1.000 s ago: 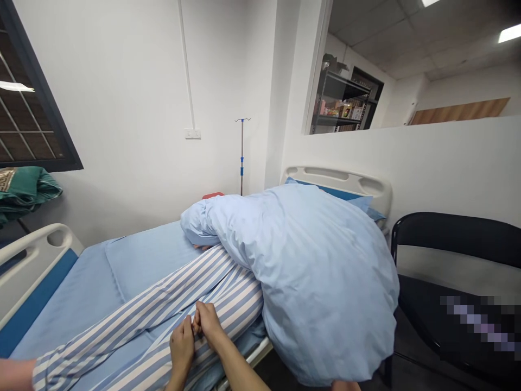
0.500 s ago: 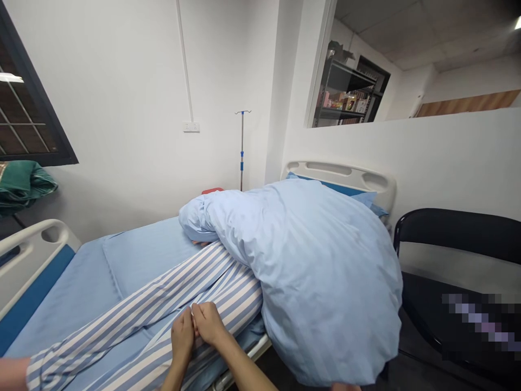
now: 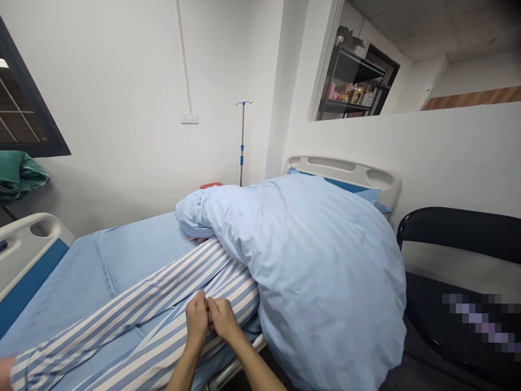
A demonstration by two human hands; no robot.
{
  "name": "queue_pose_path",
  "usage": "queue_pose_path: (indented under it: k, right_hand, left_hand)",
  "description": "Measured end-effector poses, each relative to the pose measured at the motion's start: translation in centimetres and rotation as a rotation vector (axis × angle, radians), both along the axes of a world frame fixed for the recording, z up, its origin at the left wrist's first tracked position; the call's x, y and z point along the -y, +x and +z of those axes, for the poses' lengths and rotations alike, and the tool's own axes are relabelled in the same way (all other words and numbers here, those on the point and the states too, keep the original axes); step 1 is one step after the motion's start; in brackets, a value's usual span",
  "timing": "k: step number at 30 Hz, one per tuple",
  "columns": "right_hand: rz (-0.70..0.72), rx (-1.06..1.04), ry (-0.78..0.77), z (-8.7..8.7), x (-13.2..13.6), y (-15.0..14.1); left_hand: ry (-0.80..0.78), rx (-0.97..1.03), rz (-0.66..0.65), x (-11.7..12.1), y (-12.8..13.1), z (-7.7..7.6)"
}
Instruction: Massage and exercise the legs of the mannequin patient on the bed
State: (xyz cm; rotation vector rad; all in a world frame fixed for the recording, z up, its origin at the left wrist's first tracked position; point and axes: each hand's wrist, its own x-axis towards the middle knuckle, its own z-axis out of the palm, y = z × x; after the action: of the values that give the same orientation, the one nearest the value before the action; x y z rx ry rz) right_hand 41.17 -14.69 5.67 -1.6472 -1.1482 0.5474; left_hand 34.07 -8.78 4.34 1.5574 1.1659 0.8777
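My left hand [image 3: 197, 319] and my right hand [image 3: 222, 319] are side by side at the lower middle, both curled into loose fists, thumb sides facing each other. Nothing shows sticking out of either one. They are over the nearer thigh of a person lying on the bed, who wears blue-and-white striped trousers [image 3: 158, 282]. How firmly the fists touch the cloth is hidden. A light blue quilt [image 3: 321, 255] is heaped over the person's upper body, right of my hands. One bare ankle [image 3: 5, 373] shows at the lower left.
The bed has a pale blue sheet [image 3: 138, 239], a footboard [image 3: 44, 233] at left and a headboard [image 3: 345, 165] behind the quilt. An IV pole [image 3: 243, 130] stands beyond the bed. A black chair [image 3: 459, 233] is at right. A metal bed rail [image 3: 236, 372] runs along the near side.
Both fists have moved slightly right and up in the picture, staying closed and close together. The camera view has shifted a little; the quilt and trousers look otherwise the same.
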Motion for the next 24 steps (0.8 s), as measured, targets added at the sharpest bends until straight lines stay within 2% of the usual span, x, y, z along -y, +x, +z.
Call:
queue_pose_path:
  k: [3,7,10,14,17,21,24]
  right_hand:
    - [-0.037,0.059,0.012,0.1,0.6,0.9]
    - [-0.061,0.162,0.007,0.2,1.3,1.9]
    - [-0.099,0.170,0.014,0.3,1.7,2.6]
    - [-0.153,0.305,0.044,0.2,1.9,3.5]
    - [-0.164,0.179,0.033,0.1,1.9,4.2]
    - [-0.210,0.133,0.087,0.2,1.8,5.2]
    - [-0.229,0.137,0.110,0.0,1.7,6.2]
  left_hand:
    - [0.039,-0.065,-0.004,0.3,1.0,0.3]
    - [0.034,0.025,-0.017,0.9,2.2,0.3]
    - [0.063,0.001,-0.044,1.2,3.0,0.2]
    - [0.062,0.024,-0.017,1.5,4.2,0.5]
    - [0.002,0.089,-0.031,1.7,5.3,0.8]
    - [0.140,-0.032,-0.083,2.0,6.4,0.8]
    - [0.175,-0.032,-0.081,2.2,7.4,1.2]
